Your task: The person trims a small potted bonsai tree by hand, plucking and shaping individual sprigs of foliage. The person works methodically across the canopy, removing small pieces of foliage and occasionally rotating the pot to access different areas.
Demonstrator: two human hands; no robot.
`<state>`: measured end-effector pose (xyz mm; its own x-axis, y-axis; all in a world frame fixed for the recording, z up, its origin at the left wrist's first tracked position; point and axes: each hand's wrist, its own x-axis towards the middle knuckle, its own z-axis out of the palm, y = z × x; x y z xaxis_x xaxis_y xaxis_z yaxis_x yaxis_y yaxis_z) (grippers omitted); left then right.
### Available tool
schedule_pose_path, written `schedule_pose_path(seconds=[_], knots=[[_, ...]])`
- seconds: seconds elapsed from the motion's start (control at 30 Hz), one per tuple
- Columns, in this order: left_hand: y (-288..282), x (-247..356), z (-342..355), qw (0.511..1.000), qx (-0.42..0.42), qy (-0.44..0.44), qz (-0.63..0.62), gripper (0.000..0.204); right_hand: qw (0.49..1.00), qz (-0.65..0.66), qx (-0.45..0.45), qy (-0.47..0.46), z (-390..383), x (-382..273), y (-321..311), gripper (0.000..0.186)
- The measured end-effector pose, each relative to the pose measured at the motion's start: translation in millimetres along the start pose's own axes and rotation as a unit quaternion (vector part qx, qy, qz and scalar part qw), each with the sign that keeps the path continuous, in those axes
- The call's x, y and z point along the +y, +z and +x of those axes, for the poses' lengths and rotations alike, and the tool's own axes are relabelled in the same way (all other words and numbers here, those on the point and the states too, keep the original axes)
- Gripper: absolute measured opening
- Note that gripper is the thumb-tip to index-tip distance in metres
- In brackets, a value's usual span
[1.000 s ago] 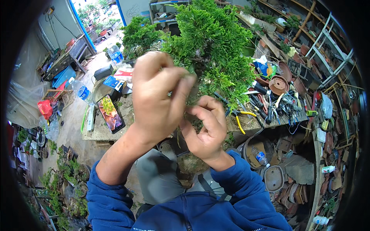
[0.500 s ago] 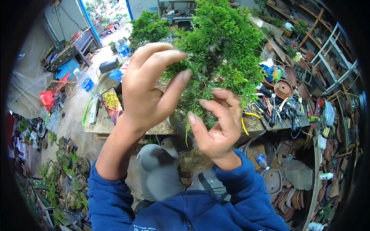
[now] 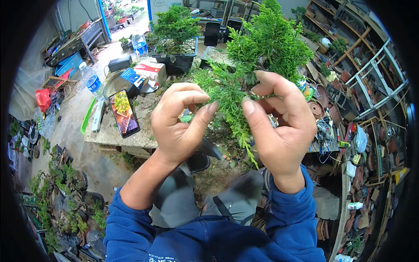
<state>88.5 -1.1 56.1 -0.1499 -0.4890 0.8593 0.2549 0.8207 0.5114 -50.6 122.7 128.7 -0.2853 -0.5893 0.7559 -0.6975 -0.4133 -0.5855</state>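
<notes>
A bonsai tree with dense green, scaly juniper-like foliage [image 3: 273, 48] stands at the middle of the workbench, its lower sprays hanging toward me. My left hand [image 3: 179, 124] is at the left side of these sprays, fingers curled and thumb apart from the forefinger, with nothing seen between them. On the other side, my right hand [image 3: 283, 126] cups the air beside the foliage, thumb and forefinger apart. The hanging branch [image 3: 238, 126] lies between both hands; whether the fingertips touch it I cannot tell. The trunk and most of the pot are hidden.
A phone with a lit screen [image 3: 124, 113] lies on the workbench [image 3: 146, 135] at left, near water bottles [image 3: 92, 81] and a cardboard box [image 3: 150, 72]. Another potted tree [image 3: 174, 28] stands behind. Pliers and wires [image 3: 325, 135] are heaped at right, below a metal ladder [image 3: 371, 78].
My right hand has moved up and to the right, and my left hand has come lower. The view has shifted, so more of the bench and the phone shows.
</notes>
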Motion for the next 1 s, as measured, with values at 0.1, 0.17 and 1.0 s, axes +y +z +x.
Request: schedule_pose_path(seconds=[0.1,0.17,1.0], knots=[[0.9,0.0,-0.8,1.0,0.005,0.023,0.014,0.018,0.988,-0.147,-0.033,-0.034,4.2,-5.9,1.1,0.031],[1.4,0.7,-1.2,1.0,0.007,0.026,0.008,0.02,0.966,-0.232,-0.035,-0.106,8.1,-1.1,4.6,0.024],[3.9,18.9,-18.7,0.984,0.006,0.153,0.091,0.029,0.957,-0.177,-0.188,-0.131,-17.1,-6.1,-8.0,0.057]])
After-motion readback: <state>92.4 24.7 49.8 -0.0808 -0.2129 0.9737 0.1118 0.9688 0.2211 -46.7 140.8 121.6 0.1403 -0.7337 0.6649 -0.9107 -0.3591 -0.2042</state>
